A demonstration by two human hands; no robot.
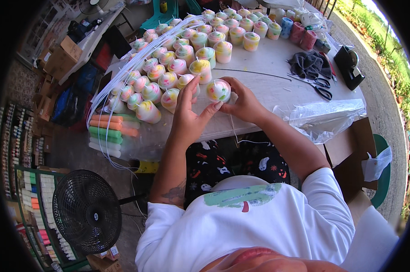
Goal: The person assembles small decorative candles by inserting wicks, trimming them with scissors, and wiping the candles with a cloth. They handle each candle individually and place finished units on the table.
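A round-topped white candle (218, 91) with pink, green and yellow patches is held up over the table's near side. My right hand (243, 103) grips it from the right, with the fingers curled around its side. My left hand (189, 113) is on its left, the fingers stretched out and apart and the thumb reaching to the candle's lower edge. Part of the candle's body is hidden behind the hands. Just beyond my left fingers stand many similar speckled candles (201, 69) with white wicks, in rows. A bundle of long white wicks (123, 68) lies across those at the left.
Orange, green and white candle sticks (106, 132) lie at the table's left corner. To the right are black-handled scissors (322, 82), a dark cloth (307, 64), a tape dispenser (349, 68) and clear plastic (320, 115). A thin metal rod (254, 72) lies mid-table. A black fan (88, 211) stands at lower left.
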